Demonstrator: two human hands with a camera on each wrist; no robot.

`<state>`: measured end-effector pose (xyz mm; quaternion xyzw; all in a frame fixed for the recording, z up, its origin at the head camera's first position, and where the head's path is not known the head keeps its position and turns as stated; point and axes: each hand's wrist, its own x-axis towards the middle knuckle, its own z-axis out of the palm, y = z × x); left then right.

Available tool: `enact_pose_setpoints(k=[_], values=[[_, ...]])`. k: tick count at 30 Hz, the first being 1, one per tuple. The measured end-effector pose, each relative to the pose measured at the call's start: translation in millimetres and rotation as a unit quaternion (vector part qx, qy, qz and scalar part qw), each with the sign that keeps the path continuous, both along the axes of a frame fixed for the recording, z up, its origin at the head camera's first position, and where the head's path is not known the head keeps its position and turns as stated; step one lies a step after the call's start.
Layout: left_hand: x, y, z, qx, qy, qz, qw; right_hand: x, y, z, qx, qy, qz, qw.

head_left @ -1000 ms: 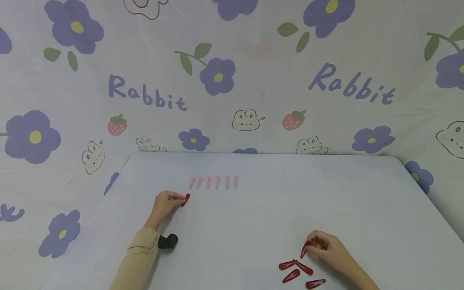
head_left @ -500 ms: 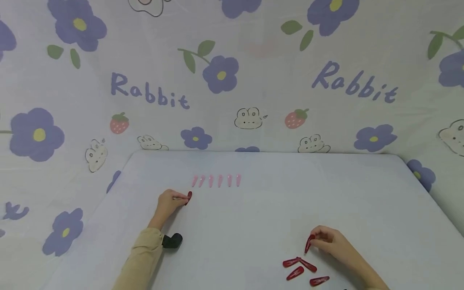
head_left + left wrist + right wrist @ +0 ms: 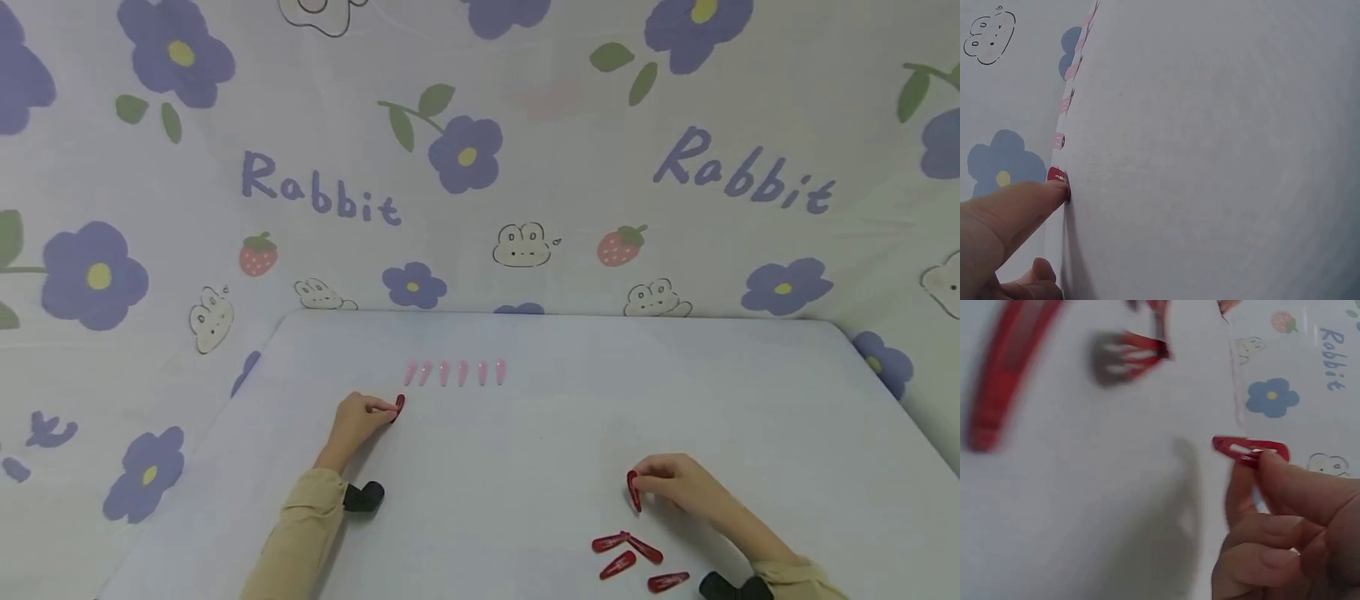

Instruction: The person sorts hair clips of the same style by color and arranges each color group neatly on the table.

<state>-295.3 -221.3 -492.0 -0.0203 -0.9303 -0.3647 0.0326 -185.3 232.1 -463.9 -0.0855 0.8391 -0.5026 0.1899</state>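
Note:
My left hand (image 3: pixel 358 423) pinches a red snap hair clip (image 3: pixel 400 403) between thumb and fingers, down at the white tabletop. In the left wrist view this clip (image 3: pixel 1055 174) shows partly behind a fingertip, in line with the pink clips. A second red snap hair clip (image 3: pixel 633 492) is pinched by my right hand (image 3: pixel 682 482), held above the table. The right wrist view shows that clip (image 3: pixel 1244 447) lifted, with its slotted metal side visible. Several loose red hair clips (image 3: pixel 617 565) lie just in front of the right hand.
A row of several pink hair clips (image 3: pixel 462 372) lies toward the table's back, beyond the left hand. A white tabletop (image 3: pixel 525 467) meets a flower-and-rabbit printed cloth (image 3: pixel 570 167) behind. Black wrist devices (image 3: pixel 365 497) stick out beside both sleeves.
My right hand has moved with its clip up and away from the loose red clips, and the clip has turned. My left hand stays nearly in place. The head view has shifted slightly.

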Motion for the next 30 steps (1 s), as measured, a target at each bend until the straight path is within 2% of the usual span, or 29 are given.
enact_pose_setpoints(k=[7, 14, 19, 25, 30], values=[[0.3, 0.8, 0.3, 0.002, -0.005, 0.007, 1.0, -18.5, -13.7, 24.6, 0.019, 0.052, 0.008, 0.9984], [2.7, -0.3, 1.5, 0.012, -0.006, 0.009, 0.9999, -41.4, -43.6, 29.9, 0.008, 0.073, 0.02, 0.9971], [1.2, -2.7, -1.1, 0.011, -0.014, 0.011, 0.9998, -56.1, -71.8, 29.8, -0.013, 0.06, 0.022, 0.9979], [-6.0, -3.1, -4.0, 0.005, -0.013, -0.005, 0.9999, -72.1, -107.2, 30.3, -0.059, 0.019, 0.028, 0.9977], [-6.1, -6.1, -4.9, -0.006, -0.013, -0.007, 0.9999, -83.1, -133.4, 26.6, -0.067, 0.014, 0.033, 0.9971]])
